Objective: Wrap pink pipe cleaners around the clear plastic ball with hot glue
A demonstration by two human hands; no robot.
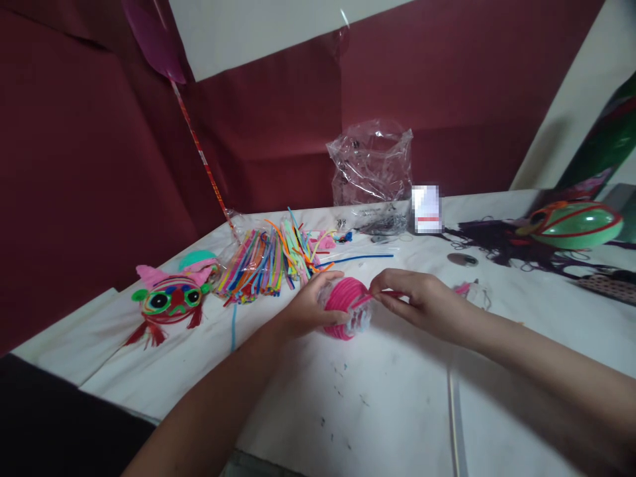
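The left hand cups a pink-wrapped ball; just to its right, the right hand pinches what looks like a pink strand meeting the ball. Colourful strips lie beyond the left hand, on the surface.

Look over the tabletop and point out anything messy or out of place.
Dark purple strands sprawl in a tangle beside the green rounded object. One blue strip juts sideways from the colorful strips. Dark flecks dot the white tabletop; scraps or marks, I can't tell.
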